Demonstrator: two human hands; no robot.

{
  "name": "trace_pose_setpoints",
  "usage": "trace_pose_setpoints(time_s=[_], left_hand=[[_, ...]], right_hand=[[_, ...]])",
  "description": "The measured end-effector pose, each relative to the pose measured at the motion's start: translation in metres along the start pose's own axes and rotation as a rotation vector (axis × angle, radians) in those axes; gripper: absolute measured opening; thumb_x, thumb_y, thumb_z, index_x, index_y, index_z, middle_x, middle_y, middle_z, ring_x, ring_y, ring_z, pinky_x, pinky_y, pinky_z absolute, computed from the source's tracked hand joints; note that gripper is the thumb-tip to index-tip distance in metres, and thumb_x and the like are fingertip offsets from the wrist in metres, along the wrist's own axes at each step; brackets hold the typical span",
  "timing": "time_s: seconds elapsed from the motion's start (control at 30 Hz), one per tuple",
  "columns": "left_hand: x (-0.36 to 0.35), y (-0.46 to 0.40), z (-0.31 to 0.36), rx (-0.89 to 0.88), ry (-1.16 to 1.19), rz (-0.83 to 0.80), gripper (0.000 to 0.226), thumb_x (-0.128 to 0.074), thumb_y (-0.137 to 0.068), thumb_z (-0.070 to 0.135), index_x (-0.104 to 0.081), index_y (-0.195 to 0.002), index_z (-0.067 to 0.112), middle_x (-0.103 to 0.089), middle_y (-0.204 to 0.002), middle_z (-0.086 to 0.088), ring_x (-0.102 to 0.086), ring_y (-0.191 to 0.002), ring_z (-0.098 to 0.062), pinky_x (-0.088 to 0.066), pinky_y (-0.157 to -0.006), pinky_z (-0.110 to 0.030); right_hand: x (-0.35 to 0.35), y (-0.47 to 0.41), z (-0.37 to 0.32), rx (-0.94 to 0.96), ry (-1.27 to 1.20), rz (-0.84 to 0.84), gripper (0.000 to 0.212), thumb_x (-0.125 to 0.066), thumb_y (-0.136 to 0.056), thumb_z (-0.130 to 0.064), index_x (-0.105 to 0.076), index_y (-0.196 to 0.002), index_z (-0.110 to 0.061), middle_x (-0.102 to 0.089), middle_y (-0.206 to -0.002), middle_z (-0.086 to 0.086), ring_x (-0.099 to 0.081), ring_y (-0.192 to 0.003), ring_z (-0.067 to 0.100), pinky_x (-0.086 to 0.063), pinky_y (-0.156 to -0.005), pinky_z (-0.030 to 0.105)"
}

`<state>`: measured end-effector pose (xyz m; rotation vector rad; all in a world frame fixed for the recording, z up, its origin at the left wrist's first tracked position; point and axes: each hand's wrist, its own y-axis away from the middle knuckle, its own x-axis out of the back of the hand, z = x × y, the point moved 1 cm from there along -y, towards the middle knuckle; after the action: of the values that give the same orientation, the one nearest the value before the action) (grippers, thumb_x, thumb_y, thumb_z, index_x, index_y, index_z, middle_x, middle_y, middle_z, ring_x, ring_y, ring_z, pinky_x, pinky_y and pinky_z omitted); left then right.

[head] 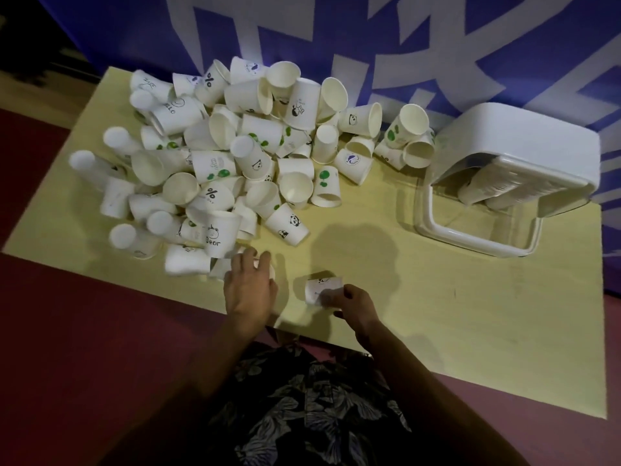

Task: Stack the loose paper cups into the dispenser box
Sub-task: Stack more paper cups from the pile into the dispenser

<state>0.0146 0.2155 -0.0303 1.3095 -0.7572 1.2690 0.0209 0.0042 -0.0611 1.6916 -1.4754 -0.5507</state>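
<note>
A big heap of loose white paper cups (221,156) with small prints covers the left half of the pale yellow table (437,297). The white dispenser box (517,153) lies at the right with its clear lid (470,237) swung open toward me; rows of stacked cups (497,190) show inside. My left hand (250,287) reaches over a cup at the heap's near edge, fingers curled on it; most of that cup is hidden. My right hand (356,304) grips a small cup (322,289) lying on its side near the front edge.
A blue banner with large white shapes (403,45) hangs behind the table. Dark red floor (84,331) lies to the left and in front. Bare tabletop stretches between the heap and the box and along the right front.
</note>
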Motion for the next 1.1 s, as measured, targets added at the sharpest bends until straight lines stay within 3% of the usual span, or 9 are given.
trace_pose_setpoints(time_s=[0.13, 0.27, 0.4, 0.53, 0.63, 0.73, 0.9, 1.0, 1.1], left_hand=[[-0.004, -0.011, -0.018, 0.042, -0.004, -0.202, 0.059, -0.063, -0.085, 0.026, -0.039, -0.138, 0.023, -0.031, -0.144, -0.007, -0.032, -0.128, -0.029, -0.045, -0.091, -0.041], [-0.004, -0.017, -0.019, 0.008, 0.106, -0.201, 0.05, -0.062, -0.084, 0.027, -0.046, -0.131, 0.019, -0.044, -0.13, -0.007, -0.044, -0.118, -0.026, -0.049, -0.085, -0.04], [0.01, -0.02, -0.005, 0.105, 0.468, -0.075, 0.047, -0.071, -0.073, 0.024, -0.054, -0.116, 0.016, -0.054, -0.109, -0.005, -0.054, -0.097, -0.026, -0.045, -0.074, -0.033], [0.022, -0.028, 0.022, 0.244, 0.838, -0.161, 0.041, -0.073, -0.067, 0.027, -0.049, -0.098, 0.014, -0.057, -0.094, -0.002, -0.057, -0.084, -0.025, -0.039, -0.057, -0.028], [0.03, -0.032, 0.042, 0.167, 0.961, -0.294, 0.068, -0.071, -0.061, 0.035, -0.044, -0.121, 0.02, -0.057, -0.109, -0.004, -0.061, -0.09, -0.022, -0.052, -0.065, -0.033], [0.039, -0.035, 0.066, -0.042, 0.869, -0.377, 0.095, -0.077, -0.072, 0.03, -0.021, -0.148, 0.034, -0.04, -0.124, 0.002, -0.05, -0.109, -0.017, -0.046, -0.08, -0.031], [0.052, -0.045, 0.115, -0.248, 0.713, -0.158, 0.042, -0.063, -0.087, 0.033, -0.05, -0.126, 0.025, -0.046, -0.115, 0.002, -0.05, -0.104, -0.016, -0.048, -0.087, -0.036], [0.052, -0.054, 0.141, -0.312, 0.695, -0.071, 0.015, -0.06, -0.091, 0.025, -0.065, -0.102, 0.017, -0.046, -0.112, 0.002, -0.055, -0.096, -0.016, -0.05, -0.084, -0.035], [0.05, -0.061, 0.171, -0.4, 0.545, 0.053, 0.01, -0.062, -0.091, 0.023, -0.07, -0.094, 0.017, -0.043, -0.123, -0.002, -0.043, -0.111, -0.021, -0.042, -0.083, -0.03]], right_hand=[[-0.006, 0.006, -0.008, 0.047, -0.015, 0.035, 0.013, -0.069, -0.086, -0.021, -0.073, -0.073, -0.019, -0.076, -0.086, -0.004, -0.07, -0.087, 0.014, -0.055, -0.079, 0.034], [-0.007, 0.01, -0.016, 0.065, -0.006, 0.08, 0.016, -0.074, -0.082, -0.028, -0.071, -0.08, -0.013, -0.075, -0.088, 0.0, -0.067, -0.085, 0.018, -0.056, -0.076, 0.036], [-0.005, 0.014, -0.025, 0.099, -0.033, 0.125, 0.017, -0.065, -0.087, -0.027, -0.07, -0.089, -0.011, -0.073, -0.097, 0.004, -0.066, -0.09, 0.021, -0.056, -0.077, 0.037], [0.004, 0.015, -0.038, 0.195, -0.012, 0.208, 0.021, -0.054, -0.088, -0.024, -0.065, -0.086, -0.007, -0.071, -0.089, 0.009, -0.065, -0.082, 0.017, -0.059, -0.078, 0.039], [0.016, 0.023, -0.054, 0.355, 0.066, 0.349, 0.037, -0.05, -0.084, -0.039, -0.049, -0.073, -0.004, -0.058, -0.074, 0.017, -0.051, -0.065, 0.014, -0.054, -0.068, 0.043], [0.034, 0.031, -0.07, 0.463, 0.163, 0.426, 0.037, -0.054, -0.093, -0.03, -0.039, -0.061, -0.016, -0.044, -0.053, -0.002, -0.035, -0.052, 0.007, -0.033, -0.052, 0.031], [0.072, 0.037, -0.075, 0.619, 0.292, 0.543, 0.027, -0.056, -0.096, -0.024, -0.052, -0.072, -0.012, -0.053, -0.057, -0.006, -0.051, -0.056, 0.006, -0.033, -0.05, 0.013], [0.102, 0.036, -0.074, 0.65, 0.315, 0.618, 0.029, -0.055, -0.096, -0.023, -0.049, -0.07, -0.012, -0.05, -0.058, -0.004, -0.053, -0.058, 0.016, -0.039, -0.054, 0.03], [0.139, 0.034, -0.072, 0.67, 0.373, 0.683, 0.031, -0.057, -0.093, -0.017, -0.042, -0.066, -0.014, -0.043, -0.056, -0.004, -0.044, -0.054, 0.024, -0.037, -0.05, 0.035]])
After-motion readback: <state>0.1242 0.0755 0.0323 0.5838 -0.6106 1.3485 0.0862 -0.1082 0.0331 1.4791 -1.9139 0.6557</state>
